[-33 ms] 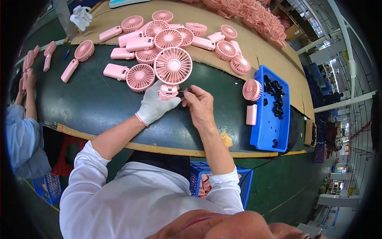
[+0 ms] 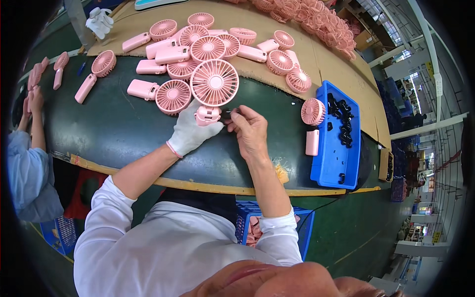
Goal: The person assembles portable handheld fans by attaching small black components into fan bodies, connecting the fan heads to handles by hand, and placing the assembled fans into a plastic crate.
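Pink handheld fan (image 2: 214, 82) over dark green worktop (image 2: 126, 128), handle (image 2: 207, 116) clamped in white-gloved left hand (image 2: 190, 133). Right hand (image 2: 251, 127) pinches small black part (image 2: 226, 114) at handle's three o'clock; contact unclear. Outward from fan: loose pink fans (image 2: 208, 48) at ten o'clock, heaped pink grilles (image 2: 316, 27) at two, blue tray (image 2: 326, 161) of black pieces (image 2: 345, 133) at four.

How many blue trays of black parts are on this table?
1: the blue tray, with small black parts inside, right of the person's right hand. No second one shows.
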`<state>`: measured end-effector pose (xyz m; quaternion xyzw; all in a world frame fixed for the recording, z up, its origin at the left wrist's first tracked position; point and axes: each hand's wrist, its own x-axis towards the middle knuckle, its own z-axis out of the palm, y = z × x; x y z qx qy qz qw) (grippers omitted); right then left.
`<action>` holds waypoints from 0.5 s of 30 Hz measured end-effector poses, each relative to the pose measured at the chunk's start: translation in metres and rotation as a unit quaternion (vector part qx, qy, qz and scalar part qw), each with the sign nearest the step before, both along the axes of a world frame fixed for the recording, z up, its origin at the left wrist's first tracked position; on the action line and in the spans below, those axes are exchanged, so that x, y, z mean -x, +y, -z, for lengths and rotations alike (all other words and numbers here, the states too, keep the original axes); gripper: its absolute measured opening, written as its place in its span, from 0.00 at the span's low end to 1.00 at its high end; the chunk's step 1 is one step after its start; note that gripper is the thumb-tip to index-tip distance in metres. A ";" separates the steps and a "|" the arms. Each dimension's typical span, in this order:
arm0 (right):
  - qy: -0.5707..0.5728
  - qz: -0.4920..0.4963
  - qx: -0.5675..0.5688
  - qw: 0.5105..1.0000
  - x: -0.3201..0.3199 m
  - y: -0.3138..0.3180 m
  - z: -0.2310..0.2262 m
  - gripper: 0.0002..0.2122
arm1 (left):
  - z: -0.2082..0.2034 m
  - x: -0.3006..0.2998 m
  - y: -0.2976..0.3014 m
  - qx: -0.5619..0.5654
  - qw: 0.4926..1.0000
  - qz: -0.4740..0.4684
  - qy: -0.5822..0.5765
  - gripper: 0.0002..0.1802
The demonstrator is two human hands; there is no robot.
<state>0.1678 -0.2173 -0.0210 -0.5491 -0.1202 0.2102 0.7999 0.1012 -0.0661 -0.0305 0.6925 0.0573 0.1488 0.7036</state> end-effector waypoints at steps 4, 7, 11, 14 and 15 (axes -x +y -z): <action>-0.003 0.021 -0.070 0.997 -0.002 -0.011 -0.010 0.07 | -0.005 0.004 0.007 -0.016 0.999 0.040 0.001 0.09; -0.024 -0.011 -0.076 0.997 0.007 -0.022 -0.012 0.08 | -0.010 0.001 -0.005 0.074 0.995 0.019 0.067 0.09; 0.001 -0.070 -0.022 0.997 0.023 0.006 -0.018 0.07 | -0.001 0.011 0.001 -0.060 0.998 0.001 0.003 0.23; -0.023 -0.067 -0.018 0.997 0.022 0.012 -0.003 0.07 | 0.001 0.013 0.013 -0.128 0.989 0.067 -0.017 0.16; -0.036 -0.055 0.001 0.998 0.022 0.010 -0.003 0.07 | -0.010 0.012 -0.001 -0.038 0.996 0.078 -0.033 0.15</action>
